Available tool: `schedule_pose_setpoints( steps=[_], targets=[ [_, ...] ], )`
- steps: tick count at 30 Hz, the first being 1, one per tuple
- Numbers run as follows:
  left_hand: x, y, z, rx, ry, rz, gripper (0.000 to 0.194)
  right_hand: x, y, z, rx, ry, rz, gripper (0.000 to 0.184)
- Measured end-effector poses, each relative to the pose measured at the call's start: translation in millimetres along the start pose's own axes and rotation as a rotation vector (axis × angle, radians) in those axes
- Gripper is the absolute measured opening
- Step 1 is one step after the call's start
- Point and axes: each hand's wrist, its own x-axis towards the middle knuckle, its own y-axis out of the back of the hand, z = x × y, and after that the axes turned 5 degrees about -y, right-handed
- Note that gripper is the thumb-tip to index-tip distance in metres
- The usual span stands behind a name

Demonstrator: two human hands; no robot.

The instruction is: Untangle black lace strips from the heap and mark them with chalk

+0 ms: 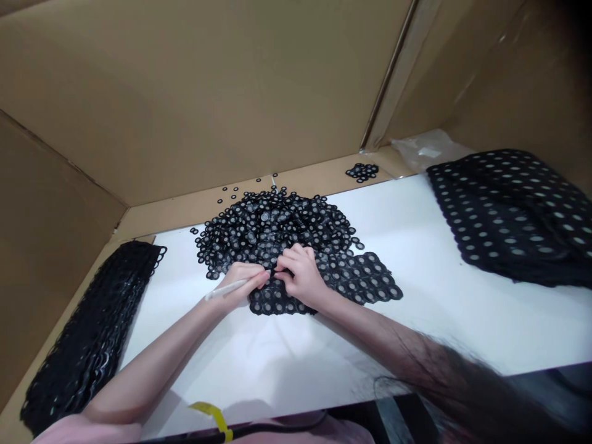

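Observation:
My left hand (243, 280) is closed around a slim white pen-like tool (226, 289), its tip near my right fingers. Close beside it, my right hand (300, 274) is pinched; whatever is between its fingertips is too small to make out. Both hands are over a black sheet (272, 305) of joined rings in rows, lying flat on the white tabletop. Part of this sheet is hidden beneath my right hand, and more of its rows (370, 277) show to the right. Just behind my hands rises a heap of loose black rings (277, 216).
Tall cardboard walls (208, 92) enclose the table (416, 246) at the back and sides. A thick black stack of ring sheets (92, 333) lies left. Black perforated sheeting (518, 216) lies right, beside a clear plastic bag (430, 148). A small ring cluster (362, 172) sits at the back.

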Motion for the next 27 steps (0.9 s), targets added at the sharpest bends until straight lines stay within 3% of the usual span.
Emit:
schedule_pose_setpoints(
  steps=[6,14,22,27],
  targets=[
    [9,13.7,-3,0.021,-0.014,-0.140,0.046,0,-3,1,0.007,0.006,0.031,0.016],
    [9,7.2,-8,0.030,-0.036,-0.194,0.045,-1,-6,1,-0.004,0.021,0.041,0.017],
    [-2,-1.0,-13,-0.056,-0.011,0.013,0.047,0,10,-2,0.029,0.006,-0.071,0.009],
    [-12,1.2,-6,-0.043,-0.051,0.099,0.045,-1,14,-3,0.005,-0.005,-0.156,0.022]
  ],
)
